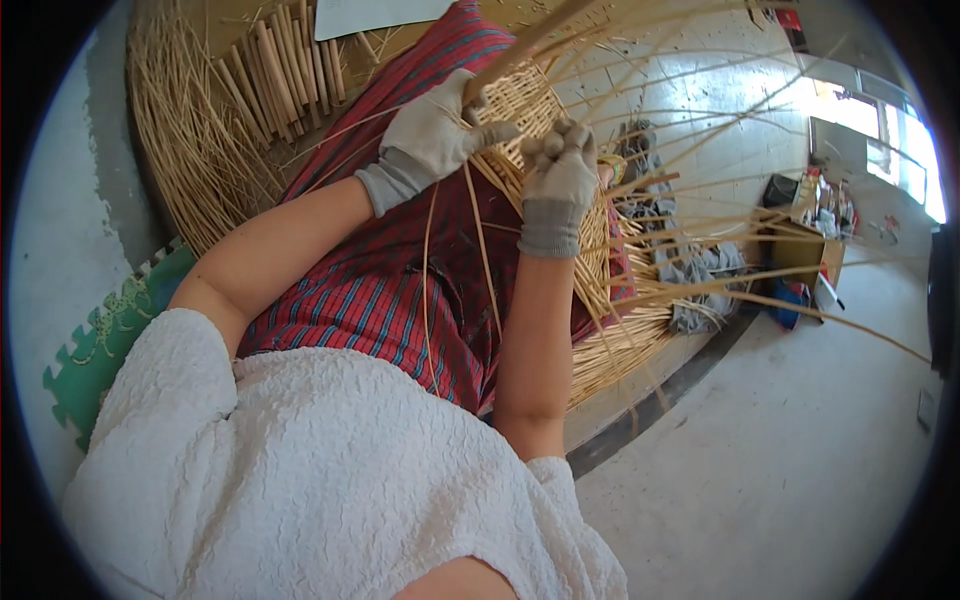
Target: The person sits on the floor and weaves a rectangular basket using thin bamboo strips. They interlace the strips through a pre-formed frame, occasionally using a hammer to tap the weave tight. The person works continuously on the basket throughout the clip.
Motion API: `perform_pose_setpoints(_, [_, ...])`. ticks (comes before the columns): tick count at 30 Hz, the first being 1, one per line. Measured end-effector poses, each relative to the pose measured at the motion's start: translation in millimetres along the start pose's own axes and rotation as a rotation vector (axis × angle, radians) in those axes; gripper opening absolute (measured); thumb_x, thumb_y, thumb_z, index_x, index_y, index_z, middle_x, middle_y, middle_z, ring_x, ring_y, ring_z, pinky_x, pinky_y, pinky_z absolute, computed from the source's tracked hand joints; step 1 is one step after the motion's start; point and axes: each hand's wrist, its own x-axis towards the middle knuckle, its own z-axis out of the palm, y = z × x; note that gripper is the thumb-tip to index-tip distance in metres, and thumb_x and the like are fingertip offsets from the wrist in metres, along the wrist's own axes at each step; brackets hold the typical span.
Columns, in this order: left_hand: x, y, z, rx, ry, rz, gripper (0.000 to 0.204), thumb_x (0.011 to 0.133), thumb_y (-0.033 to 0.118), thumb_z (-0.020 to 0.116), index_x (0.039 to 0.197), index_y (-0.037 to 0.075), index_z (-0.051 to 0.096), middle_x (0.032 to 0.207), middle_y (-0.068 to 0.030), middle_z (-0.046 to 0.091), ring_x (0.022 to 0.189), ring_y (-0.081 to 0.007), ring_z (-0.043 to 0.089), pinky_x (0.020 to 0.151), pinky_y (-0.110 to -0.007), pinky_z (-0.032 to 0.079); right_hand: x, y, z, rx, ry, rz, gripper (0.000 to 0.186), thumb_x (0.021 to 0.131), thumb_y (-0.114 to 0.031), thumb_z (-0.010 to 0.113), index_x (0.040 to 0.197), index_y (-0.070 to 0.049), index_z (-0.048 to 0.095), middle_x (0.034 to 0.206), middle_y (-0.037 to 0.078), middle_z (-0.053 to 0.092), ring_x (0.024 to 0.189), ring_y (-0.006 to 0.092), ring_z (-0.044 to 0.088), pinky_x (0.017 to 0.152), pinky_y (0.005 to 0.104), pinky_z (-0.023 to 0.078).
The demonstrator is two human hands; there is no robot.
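Note:
My left hand (425, 135), in a pale knitted glove, closes round a thick pale wooden stick (520, 45) at the upper edge of a woven wicker piece (530, 95), thumb reaching right. Just right of it, my right hand (555, 180), gloved alike, has its fingers curled together against the weave; what is between them is too small to make out. Long loose canes (660, 245) fan out from the piece to the right, and thin strands hang below my hands. The wicker lies over red striped cloth (350, 300) on my lap.
A pile of thin canes (180, 120) and a row of short sticks (275, 75) lie upper left, beside a green foam mat (80, 370) lower down. More wicker (610, 365) lies right of my arm. A cluttered box (800, 245) stands farther right on the pale floor (760, 440).

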Motion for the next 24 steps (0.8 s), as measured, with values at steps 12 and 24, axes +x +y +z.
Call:
perform_pose_setpoints(12, [20,-9,-52,-0.251,-0.633,0.117,0.086,0.077,0.021,0.096,0.144,0.012,0.042,0.112,-0.0025,0.048,0.092,-0.0131,0.057,0.083,-0.029,0.053,-36,-44,-1,-1.129,-0.03,-0.188,0.024,0.109,-0.024,0.059,0.123,-0.009,0.071,0.084,0.005,0.07,0.07,0.0132,0.063,0.066,0.0313,0.052])
perform_pose_setpoints(24, [-41,41,-38,0.512,0.02,0.248,0.099,0.078,0.037,0.091,0.159,0.015,0.04,0.124,-0.0073,0.058,0.108,-0.0293,0.064,0.092,-0.04,0.055,-39,-34,-12,-1.08,0.012,-0.278,0.028,0.109,-0.03,0.062,0.114,-0.006,0.074,0.083,0.013,0.072,0.071,0.0233,0.068,0.069,0.0354,0.054])
